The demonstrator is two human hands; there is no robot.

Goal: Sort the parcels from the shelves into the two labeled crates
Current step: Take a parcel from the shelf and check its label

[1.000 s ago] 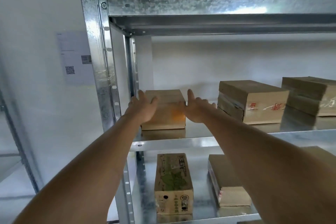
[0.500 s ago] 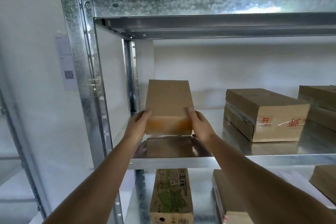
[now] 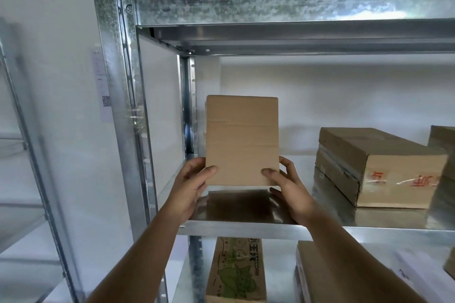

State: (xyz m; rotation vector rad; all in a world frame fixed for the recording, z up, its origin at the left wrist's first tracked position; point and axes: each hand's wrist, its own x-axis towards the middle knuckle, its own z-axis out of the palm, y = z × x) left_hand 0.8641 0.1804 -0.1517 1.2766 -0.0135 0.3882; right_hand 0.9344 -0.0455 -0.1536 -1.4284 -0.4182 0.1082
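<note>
Whereas a second ago the small box (image 3: 242,140) lay flat at the left end of the steel shelf (image 3: 246,229) with both hands only reaching for it, it now stands tipped upright, its lower edge lifted just clear of the shelf. The left hand (image 3: 194,188) pinches its bottom left corner, thumb on the near face, and the right hand (image 3: 285,184) pinches the bottom right corner the same way. To the box's right, well apart, a taped box (image 3: 376,167) rests on the same shelf; below it, a printed box (image 3: 236,270) lies on the lower level. So this parcel is picked and probably being checked for its label; neither crate is in view.
</note>
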